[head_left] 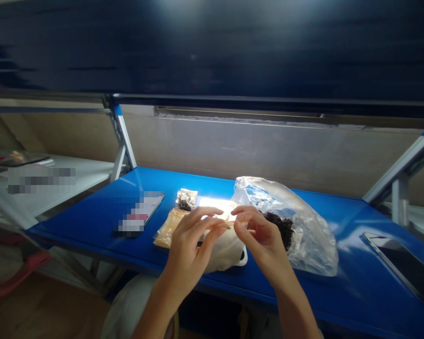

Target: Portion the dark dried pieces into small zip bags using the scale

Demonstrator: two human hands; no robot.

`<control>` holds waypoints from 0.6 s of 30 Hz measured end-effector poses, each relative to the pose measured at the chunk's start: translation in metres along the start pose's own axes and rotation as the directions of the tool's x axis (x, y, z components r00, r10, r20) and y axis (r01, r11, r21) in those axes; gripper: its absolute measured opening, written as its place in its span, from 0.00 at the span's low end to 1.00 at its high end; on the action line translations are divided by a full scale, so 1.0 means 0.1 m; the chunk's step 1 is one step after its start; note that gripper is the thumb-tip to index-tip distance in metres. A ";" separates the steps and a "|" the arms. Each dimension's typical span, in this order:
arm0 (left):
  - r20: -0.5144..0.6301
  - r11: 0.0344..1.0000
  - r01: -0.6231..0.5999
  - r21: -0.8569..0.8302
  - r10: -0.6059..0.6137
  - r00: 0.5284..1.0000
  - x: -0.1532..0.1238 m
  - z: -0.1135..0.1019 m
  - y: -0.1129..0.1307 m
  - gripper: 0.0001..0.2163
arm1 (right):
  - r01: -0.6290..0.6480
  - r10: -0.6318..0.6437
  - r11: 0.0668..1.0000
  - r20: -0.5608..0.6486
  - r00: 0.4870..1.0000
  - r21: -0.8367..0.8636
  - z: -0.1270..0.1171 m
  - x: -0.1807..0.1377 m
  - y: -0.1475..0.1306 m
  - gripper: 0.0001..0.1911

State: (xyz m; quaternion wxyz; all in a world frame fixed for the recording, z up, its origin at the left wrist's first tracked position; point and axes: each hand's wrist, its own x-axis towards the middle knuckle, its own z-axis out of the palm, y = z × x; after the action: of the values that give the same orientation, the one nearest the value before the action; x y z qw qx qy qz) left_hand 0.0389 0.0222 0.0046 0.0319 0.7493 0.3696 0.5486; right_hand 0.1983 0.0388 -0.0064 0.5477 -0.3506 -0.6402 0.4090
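My left hand [194, 235] and my right hand [261, 238] meet over the front middle of the blue table. Between their pinched fingertips runs a thin, pale strip [229, 225], too small to make out clearly. Under the hands lies a whitish item with a white rounded edge [244, 259], mostly covered. Just behind the fingers a white surface [207, 202] glares brightly. Close to my right hand, a dark, crinkly clump [284, 230] rests at a large clear plastic bag [314, 245]. Left of my left hand lies a yellowish packet [167, 230].
A small clear sachet with dark contents [186, 200] lies behind the yellowish packet. One phone [141, 214] is at the left, another phone [403, 263] at the right edge. A dark blue shelf [212, 52] overhangs the table [102, 212], with metal struts [122, 136] at its sides.
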 end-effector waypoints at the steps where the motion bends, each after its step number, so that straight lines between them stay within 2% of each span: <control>1: 0.019 1.000 -0.002 0.019 0.001 1.000 0.00 0.00 0.01 0.06 | -0.003 0.003 1.000 -0.009 1.000 -0.014 -0.01 0.00 0.01 0.10; 4: 0.089 0.999 0.019 0.048 -0.023 0.996 -0.01 0.01 0.01 0.08 | -0.001 0.000 0.999 -0.018 1.000 -0.051 -0.03 0.01 0.01 0.12; 6: 0.095 0.998 0.035 0.051 -0.040 0.995 -0.03 0.03 0.00 0.10 | 0.003 -0.004 0.998 -0.007 1.000 -0.069 -0.04 0.01 0.00 0.13; 9: 0.040 0.995 0.091 0.031 -0.093 0.995 -0.04 0.06 -0.01 0.10 | 0.012 -0.010 0.996 0.023 1.000 -0.089 -0.03 0.00 -0.03 0.14; 12: -0.033 0.984 0.166 -0.063 -0.168 0.985 -0.04 0.07 0.00 0.05 | 0.013 -0.012 0.998 0.011 1.000 -0.063 -0.03 -0.01 -0.03 0.13; 15: -0.074 0.975 0.190 -0.118 -0.199 0.977 -0.03 0.06 0.01 0.03 | 0.008 -0.008 1.000 0.005 1.000 -0.015 -0.04 -0.02 -0.04 0.11; 18: -0.100 0.974 0.204 -0.103 -0.214 0.972 -0.03 0.06 0.00 0.03 | 0.024 -0.024 1.000 0.054 0.998 0.005 -0.04 -0.02 -0.05 0.10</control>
State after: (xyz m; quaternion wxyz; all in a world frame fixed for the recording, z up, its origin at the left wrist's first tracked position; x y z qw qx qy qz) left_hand 0.0433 0.0228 -0.0001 0.1033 0.6726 0.4220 0.5991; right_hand 0.2026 0.0355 -0.0023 0.5358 -0.3305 -0.6580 0.4133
